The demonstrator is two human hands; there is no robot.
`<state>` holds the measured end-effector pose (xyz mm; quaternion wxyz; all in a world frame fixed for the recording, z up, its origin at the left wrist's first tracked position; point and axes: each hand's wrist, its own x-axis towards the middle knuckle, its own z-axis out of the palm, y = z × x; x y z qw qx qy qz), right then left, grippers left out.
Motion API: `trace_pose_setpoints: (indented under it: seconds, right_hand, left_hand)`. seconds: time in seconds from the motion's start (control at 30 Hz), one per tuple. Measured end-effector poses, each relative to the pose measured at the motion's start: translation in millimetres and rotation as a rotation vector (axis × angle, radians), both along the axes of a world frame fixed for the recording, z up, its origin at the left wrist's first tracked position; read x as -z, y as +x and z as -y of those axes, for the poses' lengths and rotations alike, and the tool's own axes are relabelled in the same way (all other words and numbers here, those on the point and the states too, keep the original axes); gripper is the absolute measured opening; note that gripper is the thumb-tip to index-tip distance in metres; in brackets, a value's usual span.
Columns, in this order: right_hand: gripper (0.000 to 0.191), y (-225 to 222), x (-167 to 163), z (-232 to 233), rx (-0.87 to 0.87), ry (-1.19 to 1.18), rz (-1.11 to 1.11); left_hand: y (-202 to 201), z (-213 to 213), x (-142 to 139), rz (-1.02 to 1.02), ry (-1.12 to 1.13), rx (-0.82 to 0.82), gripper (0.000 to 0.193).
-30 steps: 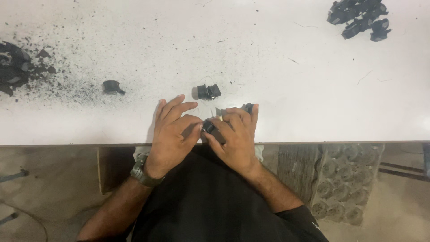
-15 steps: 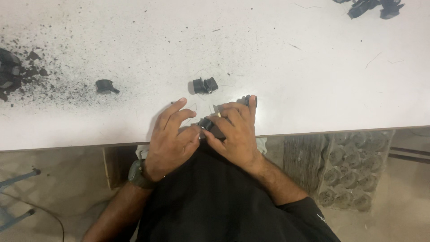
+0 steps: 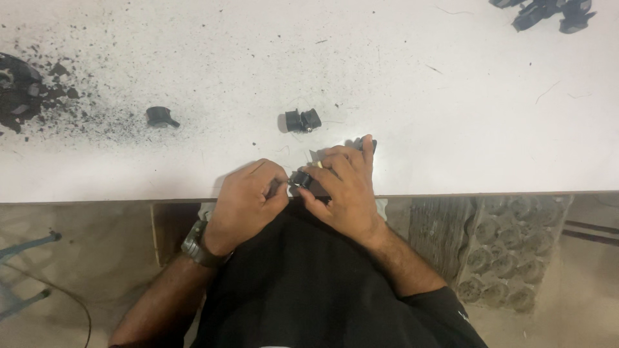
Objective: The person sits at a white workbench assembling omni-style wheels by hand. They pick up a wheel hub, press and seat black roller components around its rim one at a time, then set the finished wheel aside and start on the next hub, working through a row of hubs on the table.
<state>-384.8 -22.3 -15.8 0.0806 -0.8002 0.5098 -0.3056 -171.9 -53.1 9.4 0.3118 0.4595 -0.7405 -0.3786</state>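
At the near edge of the white worktop [image 3: 412, 96], the person's two hands meet over a small black part [image 3: 302, 179]. The left hand [image 3: 248, 200] is curled, its fingers [image 3: 274, 187] pinched against the part's left side, with a dark watch [image 3: 196, 245] on the wrist. The right hand [image 3: 345, 187] grasps the same piece from the right, thumb and forefinger closed on it while the other fingers spread toward 12 o'clock, where a second dark bit peeps out at the fingertips; whether that bit belongs to the held part cannot be told. The part sits just above the worktop's edge, directly in front of the person's black shirt [image 3: 309, 283].

Judging by the two-handed pinch, the step in hand looks like fitting or prising something on this piece, a fine job done with the fingertips. The next move would seem to call for a steady counter-grip: one hand holding the body still while the other presses or twists, close to the edge so the piece does not drop onto the lap.

Toward 12 o'clock from the hands lies a black two-piece fitting [image 3: 302, 120], well apart from them. At 10 o'clock rests a small black cap-like piece [image 3: 160, 116], amid dark specks that thicken into a heap of black debris [image 3: 22, 90] at the far left. At 2 o'clock, at the top right corner, sits a cluster of black parts [image 3: 548, 9].
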Motion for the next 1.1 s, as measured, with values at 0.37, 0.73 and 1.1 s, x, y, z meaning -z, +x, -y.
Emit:
trace_pose_setpoints:
  seconds: [0.37, 0.73, 1.1]
  right_hand:
    - [0.034, 6, 33, -27, -0.078, -0.111, 0.302]
    - [0.034, 7, 33, -25, -0.108, -0.136, 0.215]
    - [0.025, -28, 19, 2, 0.230, -0.185, 0.164]
  left_hand:
    - [-18, -8, 24, -0.081, -0.155, -0.023, 0.016]
    - [-16, -10, 30, -0.134, -0.163, -0.013, 0.016]
    - [-15, 57, -2, 0.270, -0.174, -0.057, 0.038]
